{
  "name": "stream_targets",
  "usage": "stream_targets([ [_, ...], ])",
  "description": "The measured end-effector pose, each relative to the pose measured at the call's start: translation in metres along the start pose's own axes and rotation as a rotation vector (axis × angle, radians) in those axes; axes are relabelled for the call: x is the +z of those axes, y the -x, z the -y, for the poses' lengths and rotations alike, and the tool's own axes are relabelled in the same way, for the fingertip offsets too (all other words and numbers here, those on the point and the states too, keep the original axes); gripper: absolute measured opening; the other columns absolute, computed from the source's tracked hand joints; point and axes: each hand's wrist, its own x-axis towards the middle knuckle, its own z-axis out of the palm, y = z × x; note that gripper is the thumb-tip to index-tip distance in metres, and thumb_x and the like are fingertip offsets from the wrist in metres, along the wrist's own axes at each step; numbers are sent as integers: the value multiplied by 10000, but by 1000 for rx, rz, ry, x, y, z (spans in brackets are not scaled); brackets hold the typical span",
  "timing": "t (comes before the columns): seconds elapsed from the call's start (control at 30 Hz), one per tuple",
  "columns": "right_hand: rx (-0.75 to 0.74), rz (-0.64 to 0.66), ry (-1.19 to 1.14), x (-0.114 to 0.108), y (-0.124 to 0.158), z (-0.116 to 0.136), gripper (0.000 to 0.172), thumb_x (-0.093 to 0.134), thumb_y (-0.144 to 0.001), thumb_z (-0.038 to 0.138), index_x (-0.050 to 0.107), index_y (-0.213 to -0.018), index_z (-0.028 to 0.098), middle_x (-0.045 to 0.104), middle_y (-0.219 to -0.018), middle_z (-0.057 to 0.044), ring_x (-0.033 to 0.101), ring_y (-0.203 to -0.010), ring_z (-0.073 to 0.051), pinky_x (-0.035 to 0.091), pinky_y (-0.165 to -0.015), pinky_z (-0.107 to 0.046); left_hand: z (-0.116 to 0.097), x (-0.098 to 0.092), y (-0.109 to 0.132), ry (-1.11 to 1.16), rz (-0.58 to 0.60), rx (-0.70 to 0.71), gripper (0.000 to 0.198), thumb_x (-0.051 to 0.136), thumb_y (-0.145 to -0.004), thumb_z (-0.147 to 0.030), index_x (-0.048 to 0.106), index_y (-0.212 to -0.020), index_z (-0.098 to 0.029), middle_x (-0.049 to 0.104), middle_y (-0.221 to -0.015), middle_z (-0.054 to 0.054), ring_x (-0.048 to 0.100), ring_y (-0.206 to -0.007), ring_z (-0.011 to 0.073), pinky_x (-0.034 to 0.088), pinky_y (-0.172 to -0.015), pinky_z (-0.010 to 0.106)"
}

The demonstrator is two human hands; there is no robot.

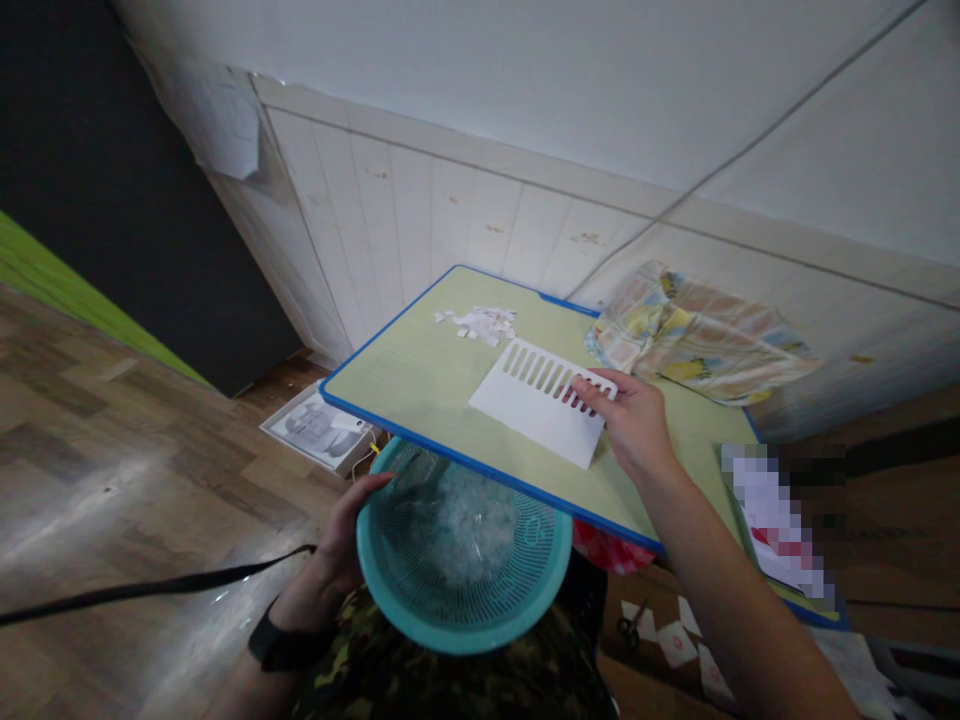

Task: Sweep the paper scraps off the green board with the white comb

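My left hand (pixel 347 535) grips the left rim of a round teal plastic colander (pixel 465 635) at my lap, just under the table's near edge. Clear or whitish loose bits (pixel 469 525) lie inside it; I cannot make out what they are. With my right hand (pixel 634 415) I hold a white slotted sheet (pixel 540 410) by its upper right corner, thumb on top. A row of rounded slots runs along its far edge. Beyond it, a small pile of white paper-like pieces (pixel 486 325) lies on the table.
The pale green table (pixel 405 360) has a blue edge and stands near the wall. A patterned cloth (pixel 697 340) lies at its back right, a blurred-out item (pixel 780 520) at its right end. An open white box (pixel 319 430) sits on the floor; scissors (pixel 630 625) and cards (pixel 676 645) lie lower right.
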Motion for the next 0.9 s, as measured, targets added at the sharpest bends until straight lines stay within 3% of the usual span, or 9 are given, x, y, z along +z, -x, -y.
stream_targets([
  [0.23, 22, 150, -25, -1, 7, 13, 294, 880, -659, 411, 797, -855, 208, 766, -725, -27, 657, -602, -167, 495, -582, -277, -1, -1, 1, 0, 36, -8, 306, 563, -910, -164, 745, -667, -127, 771, -560, 95, 706, -451, 216, 590, -483, 295],
  [0.9, 45, 222, -47, -6, 25, 22, 273, 881, -671, 374, 802, -876, 210, 776, -752, -36, 671, -611, -165, 510, -585, -272, -2, -3, 3, -54, 4, 32, 370, 512, -944, -167, 762, -678, -100, 775, -586, 116, 693, -454, 201, 594, -508, 299],
])
